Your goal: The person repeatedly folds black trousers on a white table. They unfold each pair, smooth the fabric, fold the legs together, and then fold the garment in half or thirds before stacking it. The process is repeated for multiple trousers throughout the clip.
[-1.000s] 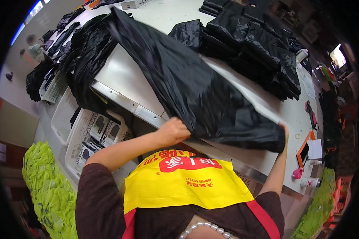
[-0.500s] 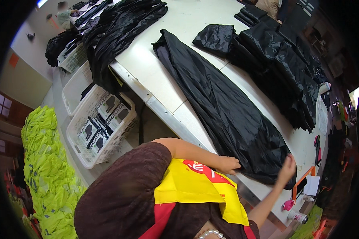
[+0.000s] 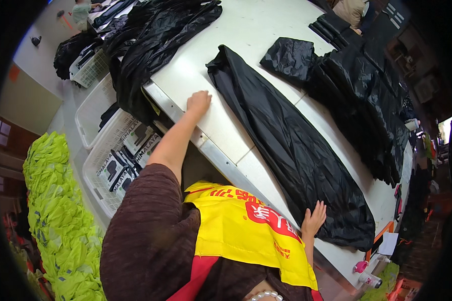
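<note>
Garment workshop; cutting table; fabric piles

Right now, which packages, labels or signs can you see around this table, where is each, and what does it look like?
Flat black-and-white printed packets: stacked in the white plastic basket left of the table.
Yellow cloth with a red printed patch: on the person's front, at the table's near edge.
White paper sheet: at the table's right corner, on an orange holder.
Small orange square sign: on the far left wall.

Person: brown ribbed knit sleeve, yellow vest with red print and trim, worn over it.
</note>
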`<control>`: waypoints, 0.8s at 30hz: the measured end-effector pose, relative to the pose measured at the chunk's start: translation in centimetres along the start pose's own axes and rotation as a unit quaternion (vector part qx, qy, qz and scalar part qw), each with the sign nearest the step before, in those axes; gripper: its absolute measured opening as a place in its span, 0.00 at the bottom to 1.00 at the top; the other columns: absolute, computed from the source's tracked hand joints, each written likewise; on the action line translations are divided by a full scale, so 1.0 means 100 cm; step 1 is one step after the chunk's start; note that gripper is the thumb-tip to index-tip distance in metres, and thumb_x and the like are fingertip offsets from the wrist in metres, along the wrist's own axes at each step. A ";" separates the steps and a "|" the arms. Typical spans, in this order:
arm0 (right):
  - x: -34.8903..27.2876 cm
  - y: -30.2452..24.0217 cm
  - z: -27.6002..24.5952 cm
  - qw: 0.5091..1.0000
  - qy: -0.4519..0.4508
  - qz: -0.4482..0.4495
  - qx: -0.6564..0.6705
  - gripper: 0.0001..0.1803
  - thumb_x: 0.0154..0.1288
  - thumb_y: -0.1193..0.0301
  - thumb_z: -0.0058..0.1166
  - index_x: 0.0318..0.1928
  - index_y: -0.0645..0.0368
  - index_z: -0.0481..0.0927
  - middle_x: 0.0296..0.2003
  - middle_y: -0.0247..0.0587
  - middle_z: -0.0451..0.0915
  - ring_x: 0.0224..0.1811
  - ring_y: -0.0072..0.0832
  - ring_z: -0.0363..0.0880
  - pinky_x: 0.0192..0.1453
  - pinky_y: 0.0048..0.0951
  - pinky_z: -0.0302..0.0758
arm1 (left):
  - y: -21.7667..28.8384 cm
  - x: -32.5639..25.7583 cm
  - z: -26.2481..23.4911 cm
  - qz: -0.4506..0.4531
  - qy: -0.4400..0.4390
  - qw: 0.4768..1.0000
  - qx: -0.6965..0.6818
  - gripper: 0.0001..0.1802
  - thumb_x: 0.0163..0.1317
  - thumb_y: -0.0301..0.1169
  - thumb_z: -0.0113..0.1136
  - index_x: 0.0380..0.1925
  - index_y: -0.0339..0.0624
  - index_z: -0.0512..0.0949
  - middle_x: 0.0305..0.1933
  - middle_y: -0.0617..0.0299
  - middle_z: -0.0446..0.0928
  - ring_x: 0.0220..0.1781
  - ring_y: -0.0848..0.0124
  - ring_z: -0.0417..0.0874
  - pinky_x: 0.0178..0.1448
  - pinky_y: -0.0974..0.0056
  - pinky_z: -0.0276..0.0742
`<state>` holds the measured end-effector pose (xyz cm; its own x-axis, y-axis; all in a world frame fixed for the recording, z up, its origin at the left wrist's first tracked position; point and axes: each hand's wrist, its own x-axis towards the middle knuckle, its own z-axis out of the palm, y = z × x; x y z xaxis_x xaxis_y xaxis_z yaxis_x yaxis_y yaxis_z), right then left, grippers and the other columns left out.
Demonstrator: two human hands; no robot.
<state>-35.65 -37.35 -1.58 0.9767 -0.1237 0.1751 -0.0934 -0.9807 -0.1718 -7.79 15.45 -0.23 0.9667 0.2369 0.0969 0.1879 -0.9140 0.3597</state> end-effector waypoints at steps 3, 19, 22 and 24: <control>0.002 0.011 0.001 1.000 0.011 -0.001 0.014 0.27 0.65 0.57 0.41 0.60 0.60 0.65 0.63 0.48 0.61 0.67 0.44 0.53 0.68 0.45 0.48 | -0.018 0.052 -0.002 0.092 0.200 0.968 -0.118 0.15 0.55 0.33 0.54 0.43 0.42 0.74 0.47 0.52 0.74 0.44 0.54 0.78 0.47 0.53 0.74; 0.054 -0.083 0.016 0.969 -0.123 0.209 -0.032 0.31 0.68 0.54 0.35 0.67 0.53 0.52 0.69 0.43 0.46 0.72 0.41 0.37 0.68 0.57 0.37 | -0.066 0.152 -0.124 0.150 -0.109 0.843 -0.504 0.17 0.62 0.40 0.53 0.38 0.34 0.76 0.41 0.63 0.77 0.45 0.73 0.74 0.54 0.69 0.67; 0.053 -0.077 0.018 0.972 -0.130 0.188 -0.050 0.32 0.68 0.54 0.36 0.67 0.53 0.51 0.69 0.43 0.44 0.72 0.41 0.37 0.68 0.57 0.37 | -0.154 0.136 -0.067 0.267 -0.193 0.938 -0.109 0.16 0.60 0.38 0.53 0.39 0.35 0.76 0.50 0.50 0.71 0.52 0.60 0.71 0.60 0.61 0.63; 0.056 -0.083 0.015 0.969 -0.150 0.192 -0.053 0.33 0.67 0.54 0.37 0.68 0.53 0.48 0.69 0.43 0.44 0.72 0.42 0.36 0.68 0.57 0.37 | -0.179 0.112 -0.056 0.256 -0.194 0.939 -0.125 0.14 0.59 0.35 0.53 0.39 0.38 0.76 0.57 0.50 0.66 0.59 0.58 0.66 0.64 0.59 0.58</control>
<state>-29.10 -29.67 -0.66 0.8771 -0.4479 -0.1736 -0.4641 -0.8834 -0.0657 -1.33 36.35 -0.39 0.9187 -0.3949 -0.0110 -0.3191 -0.7582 0.5686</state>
